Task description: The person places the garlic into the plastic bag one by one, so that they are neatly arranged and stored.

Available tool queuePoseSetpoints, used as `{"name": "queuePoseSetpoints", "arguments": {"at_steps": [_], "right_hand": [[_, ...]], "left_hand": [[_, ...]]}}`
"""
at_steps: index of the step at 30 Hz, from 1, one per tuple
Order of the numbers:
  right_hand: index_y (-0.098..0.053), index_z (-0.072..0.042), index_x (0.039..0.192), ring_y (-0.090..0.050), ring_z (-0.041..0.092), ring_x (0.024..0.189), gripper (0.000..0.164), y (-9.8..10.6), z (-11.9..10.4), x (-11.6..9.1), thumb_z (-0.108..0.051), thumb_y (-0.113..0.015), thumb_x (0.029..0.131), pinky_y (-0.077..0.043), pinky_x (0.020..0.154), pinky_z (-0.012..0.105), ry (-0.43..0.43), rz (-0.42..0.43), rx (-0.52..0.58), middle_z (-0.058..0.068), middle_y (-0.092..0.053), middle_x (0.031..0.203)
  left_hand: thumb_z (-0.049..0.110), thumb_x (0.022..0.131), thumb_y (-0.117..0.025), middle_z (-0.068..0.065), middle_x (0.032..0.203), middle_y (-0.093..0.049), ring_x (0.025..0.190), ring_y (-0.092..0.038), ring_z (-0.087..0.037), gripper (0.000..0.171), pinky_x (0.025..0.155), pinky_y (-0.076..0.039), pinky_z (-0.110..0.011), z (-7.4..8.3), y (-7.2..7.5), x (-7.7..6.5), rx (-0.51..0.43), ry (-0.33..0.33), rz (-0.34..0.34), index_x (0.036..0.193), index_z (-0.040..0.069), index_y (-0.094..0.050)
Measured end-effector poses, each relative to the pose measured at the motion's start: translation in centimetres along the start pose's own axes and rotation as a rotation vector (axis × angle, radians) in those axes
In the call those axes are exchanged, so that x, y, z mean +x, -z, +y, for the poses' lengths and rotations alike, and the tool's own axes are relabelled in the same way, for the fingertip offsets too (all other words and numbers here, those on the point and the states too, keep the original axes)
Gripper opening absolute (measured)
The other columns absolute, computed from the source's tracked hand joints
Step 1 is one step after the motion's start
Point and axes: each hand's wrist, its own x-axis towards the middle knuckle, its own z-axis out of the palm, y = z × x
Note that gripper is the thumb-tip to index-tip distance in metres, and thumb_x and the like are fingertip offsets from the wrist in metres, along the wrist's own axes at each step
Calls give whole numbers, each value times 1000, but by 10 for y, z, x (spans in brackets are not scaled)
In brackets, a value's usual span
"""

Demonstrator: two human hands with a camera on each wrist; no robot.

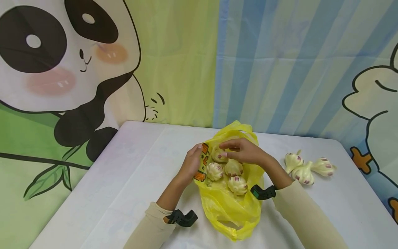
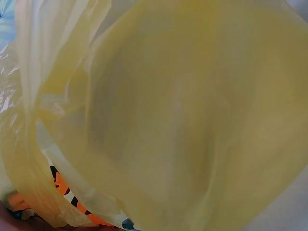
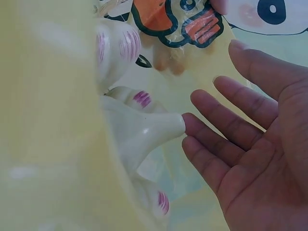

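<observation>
A yellow plastic bag (image 1: 214, 204) lies opened out on the table, with several white garlic bulbs (image 1: 237, 185) marked in purple inside it. My left hand (image 1: 191, 164) grips the bag's left side, by the printed orange cartoon, its thumb in front and fingers behind the film. Over the bulbs hovers my right hand (image 1: 245, 151), palm turned inward and fingers nearly straight. In the right wrist view a fingertip of that hand (image 3: 250, 144) is at the tip of one bulb's stem (image 3: 159, 130); whether they touch I cannot tell. Bag film (image 2: 192, 120) fills most of the left wrist view.
Three more garlic bulbs (image 1: 303, 174) lie close together on the white table (image 1: 124, 193), right of the bag. Behind the table hangs a printed cloth (image 1: 180, 69) with a cartoon panda. Each wrist wears a dark camera band (image 1: 185, 218).
</observation>
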Motion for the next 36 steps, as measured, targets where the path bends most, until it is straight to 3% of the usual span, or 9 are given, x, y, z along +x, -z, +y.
{"name": "queuePoseSetpoints", "arguments": {"at_steps": [10, 18, 23, 27, 31, 36], "right_hand": [[-58, 1, 132, -58, 30, 115, 41, 4, 4, -18, -23, -61, 99, -52, 86, 40, -20, 60, 26, 17, -58, 131], [-60, -2, 131, -53, 33, 123, 35, 3, 10, -39, -18, -59, 99, -45, 97, 42, 22, 99, 11, 13, -60, 129], [-61, -6, 131, -53, 32, 123, 34, 6, 13, -53, -18, -60, 99, -45, 96, 43, 7, 146, 11, 11, -60, 129], [-61, -7, 130, -53, 34, 122, 33, 11, 12, -64, -17, -59, 99, -46, 95, 39, 9, 177, 26, 11, -60, 129], [-61, -5, 130, -54, 34, 121, 32, 15, 12, -74, -12, -58, 100, -47, 94, 28, 43, 218, 20, 12, -60, 128], [-61, -6, 129, -55, 35, 118, 30, 20, 15, -89, -9, -57, 99, -48, 90, 24, 61, 290, 11, 10, -60, 127]], "left_hand": [[35, 108, -24, -18, 111, -56, 102, -53, -29, 49, 92, -42, -40, 0, -1, 0, 4, 12, 6, 133, 3, -52], [36, 108, -25, -15, 105, -55, 98, -53, -32, 49, 83, -44, -34, 1, -1, 1, 5, 24, 13, 130, 3, -54], [35, 108, -25, -16, 108, -56, 100, -53, -29, 49, 88, -43, -37, 1, 0, 1, 9, 22, 17, 131, 3, -54], [36, 108, -25, -17, 110, -56, 100, -53, -26, 49, 91, -42, -39, 0, 0, 2, 8, 20, 18, 131, 4, -53], [38, 108, -25, -16, 103, -55, 93, -53, -29, 50, 81, -45, -35, -2, 0, 3, 15, 24, 16, 125, 1, -55], [29, 109, -23, -25, 104, -53, 92, -53, -36, 47, 75, -45, -32, 22, -4, -11, 30, 46, -12, 125, -5, -51]]}}
